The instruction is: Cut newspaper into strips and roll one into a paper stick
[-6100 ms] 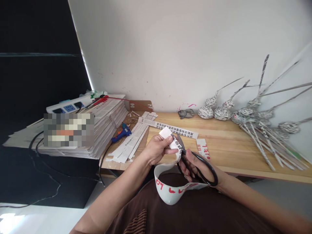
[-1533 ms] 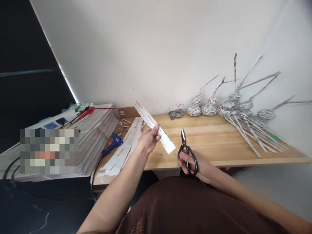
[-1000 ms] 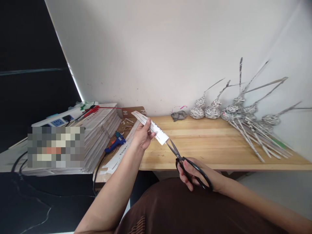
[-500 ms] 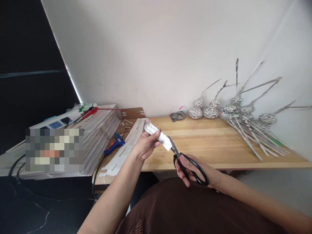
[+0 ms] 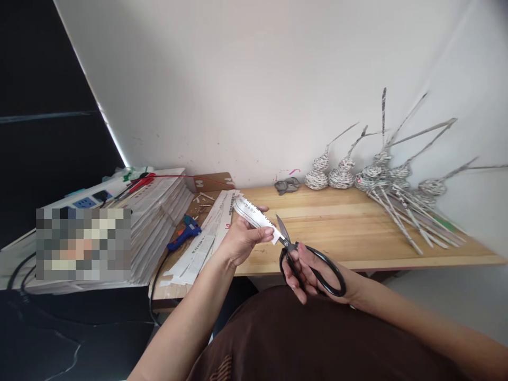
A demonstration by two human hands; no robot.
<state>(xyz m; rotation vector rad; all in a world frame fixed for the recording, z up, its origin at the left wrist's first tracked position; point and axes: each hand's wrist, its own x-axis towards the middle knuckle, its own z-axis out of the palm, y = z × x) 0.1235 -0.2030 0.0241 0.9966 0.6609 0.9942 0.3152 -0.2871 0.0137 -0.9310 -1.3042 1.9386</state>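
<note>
A folded white paper strip (image 5: 254,214) with dark print and a row of small notches along its upper edge is pinched in my left hand (image 5: 244,238). My right hand (image 5: 305,275) grips black-handled scissors (image 5: 286,238) by their loops. The blades stand apart, and one of them meets the lower right end of the strip; whether the paper lies between them I cannot tell. Behind my left wrist, cut newspaper strips (image 5: 206,248) lie on the wooden table (image 5: 333,227).
Left of the strips lies a blue glue gun (image 5: 186,233) with a trailing cable. A tall newspaper stack (image 5: 170,206) carries a power strip (image 5: 91,198). Along the wall stand several woven paper gourds (image 5: 317,177), with paper rods (image 5: 400,227) before them and a grey crumpled cloth (image 5: 287,186) to their left.
The scissor blades have opened. My left thumb has moved down the strip toward its lower right end, so more of the notched edge shows. The view has shifted slightly.
</note>
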